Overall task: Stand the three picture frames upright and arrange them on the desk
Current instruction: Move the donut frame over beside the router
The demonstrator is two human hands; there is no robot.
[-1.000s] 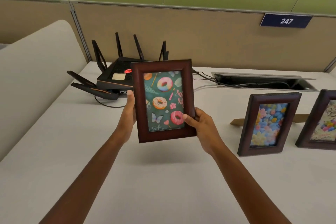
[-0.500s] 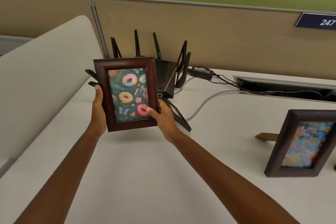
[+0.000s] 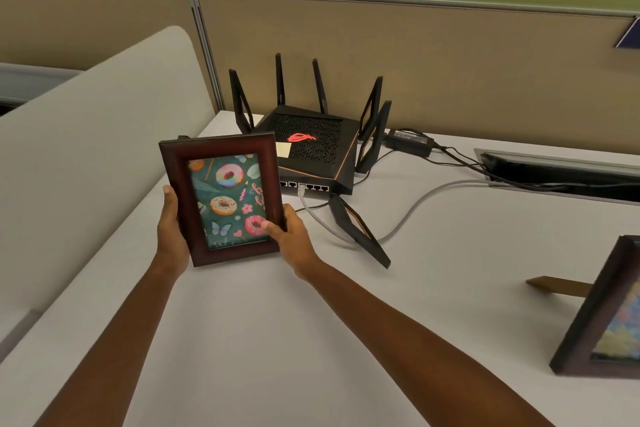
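A dark wooden donut picture frame (image 3: 225,199) stands upright near the left side of the white desk (image 3: 311,340), its bottom edge at or just above the surface. My left hand (image 3: 169,222) grips its left edge. On its lower right corner sits my right hand (image 3: 291,236), thumb across the glass. A second frame (image 3: 602,315) with a flower picture stands upright at the right edge of the view, its brown easel leg (image 3: 554,286) sticking out behind. The third frame is out of view.
A black router (image 3: 311,146) with several antennas sits right behind the donut frame; one antenna (image 3: 360,230) lies low toward the front. A grey cable (image 3: 408,208) and black cords run to a cable tray (image 3: 561,170). A curved white divider (image 3: 86,135) borders the left.
Both hands have carried the donut frame left and down toward the desk, in front of the router. The view swung left, pushing the flower frame to the right edge and the third frame out.
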